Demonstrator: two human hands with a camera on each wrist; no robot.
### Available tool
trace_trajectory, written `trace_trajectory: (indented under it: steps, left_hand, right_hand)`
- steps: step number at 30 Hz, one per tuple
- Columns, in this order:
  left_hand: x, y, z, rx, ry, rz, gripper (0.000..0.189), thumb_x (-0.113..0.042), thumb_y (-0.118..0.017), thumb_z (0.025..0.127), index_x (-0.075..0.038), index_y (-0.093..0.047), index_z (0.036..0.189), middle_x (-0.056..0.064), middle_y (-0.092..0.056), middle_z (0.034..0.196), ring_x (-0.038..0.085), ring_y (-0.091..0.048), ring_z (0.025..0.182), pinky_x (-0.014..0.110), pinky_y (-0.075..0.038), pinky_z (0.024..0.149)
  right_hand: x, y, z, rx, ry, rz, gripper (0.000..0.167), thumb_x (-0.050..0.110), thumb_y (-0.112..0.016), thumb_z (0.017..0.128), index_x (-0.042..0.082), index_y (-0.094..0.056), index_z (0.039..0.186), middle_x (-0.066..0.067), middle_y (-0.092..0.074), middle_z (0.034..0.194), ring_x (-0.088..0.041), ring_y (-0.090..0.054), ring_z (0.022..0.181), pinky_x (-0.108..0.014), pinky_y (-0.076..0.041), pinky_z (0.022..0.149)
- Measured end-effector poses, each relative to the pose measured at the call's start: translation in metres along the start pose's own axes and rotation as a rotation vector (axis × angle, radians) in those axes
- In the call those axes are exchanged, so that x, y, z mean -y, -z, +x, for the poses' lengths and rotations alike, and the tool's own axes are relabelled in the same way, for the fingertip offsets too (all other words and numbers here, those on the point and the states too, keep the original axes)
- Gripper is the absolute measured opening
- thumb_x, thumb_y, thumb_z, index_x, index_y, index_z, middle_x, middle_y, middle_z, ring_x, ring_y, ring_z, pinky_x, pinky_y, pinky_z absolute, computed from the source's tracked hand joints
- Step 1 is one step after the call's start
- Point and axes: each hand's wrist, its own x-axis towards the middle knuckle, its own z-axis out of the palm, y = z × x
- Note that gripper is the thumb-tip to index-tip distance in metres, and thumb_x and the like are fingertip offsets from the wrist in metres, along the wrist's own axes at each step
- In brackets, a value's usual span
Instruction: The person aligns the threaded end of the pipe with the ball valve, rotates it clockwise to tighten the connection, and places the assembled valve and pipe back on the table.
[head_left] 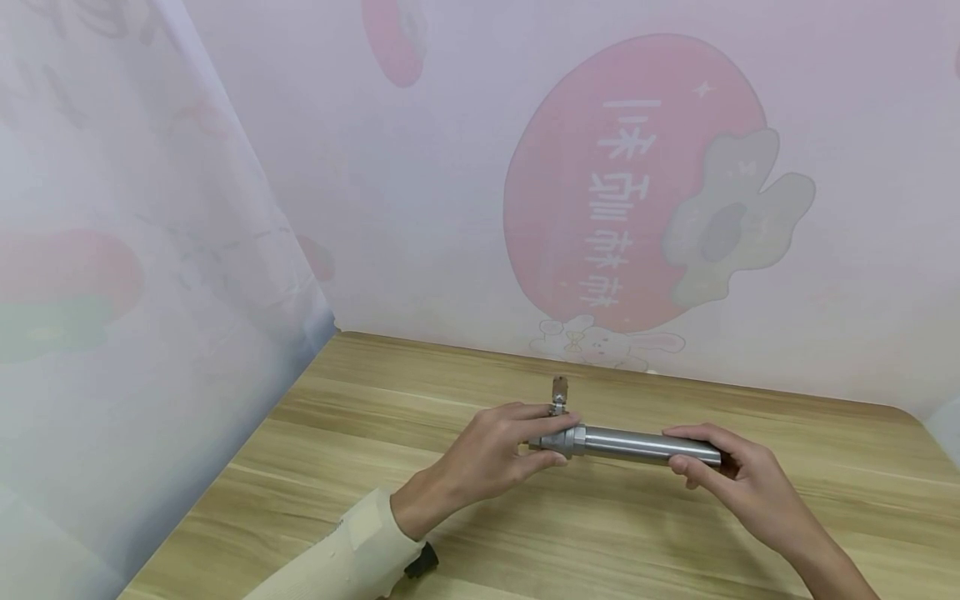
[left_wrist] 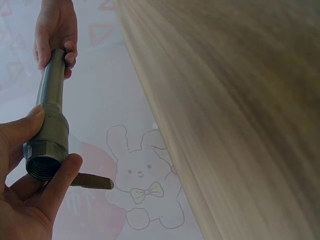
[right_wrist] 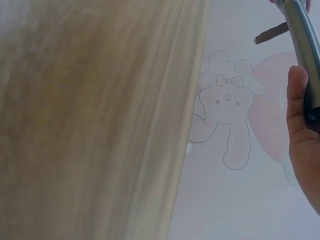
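A metal ball valve (head_left: 557, 442) joined to a smooth steel pipe (head_left: 633, 444) is held level over the table. My left hand (head_left: 491, 450) grips the valve body, thumb on the near side and fingers on the far side. The valve's short lever (head_left: 559, 389) sticks out away from me, beyond the left fingers. In the left wrist view, the valve's threaded open end (left_wrist: 44, 168) faces the camera. My right hand (head_left: 750, 487) holds the free right end of the pipe between thumb and fingers. Only its edge shows in the right wrist view.
The wood-grain table (head_left: 360, 417) extends beneath both hands. A printed pale curtain (head_left: 420, 217) hangs behind its back edge, and another white sheet (head_left: 150, 192) hangs on the left. A small black object (head_left: 422, 561) shows by the left sleeve.
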Motion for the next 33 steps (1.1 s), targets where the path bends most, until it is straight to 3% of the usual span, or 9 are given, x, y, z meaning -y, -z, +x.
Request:
trace_trajectory:
  steps: [22,33]
  left_hand:
    - [0.0002,-0.0008,0.0001,0.004,0.003,-0.017,0.050,-0.024,-0.090,0.092,-0.014,-0.076,0.139,0.012,-0.079,0.132,0.025,-0.078,0.118,0.032,-0.065,0.098]
    - [-0.0003,0.0000,-0.0002,0.008,0.001,0.002,0.052,-0.025,-0.090,0.092,-0.015,-0.076,0.140,0.012,-0.079,0.132,0.024,-0.078,0.118,0.030,-0.065,0.097]
  right_hand:
    - [0.0012,0.0003,-0.0004,-0.001,-0.010,-0.001,0.031,0.004,-0.073,0.104,0.014,-0.075,0.132,0.005,-0.074,0.093,-0.013,-0.069,0.076,-0.027,-0.058,0.065]
    - [0.0001,-0.0012,0.0006,-0.009,0.025,0.057,0.031,-0.001,-0.073,0.102,0.012,-0.071,0.130,0.005,-0.075,0.103,-0.018,-0.071,0.077,-0.030,-0.062,0.067]
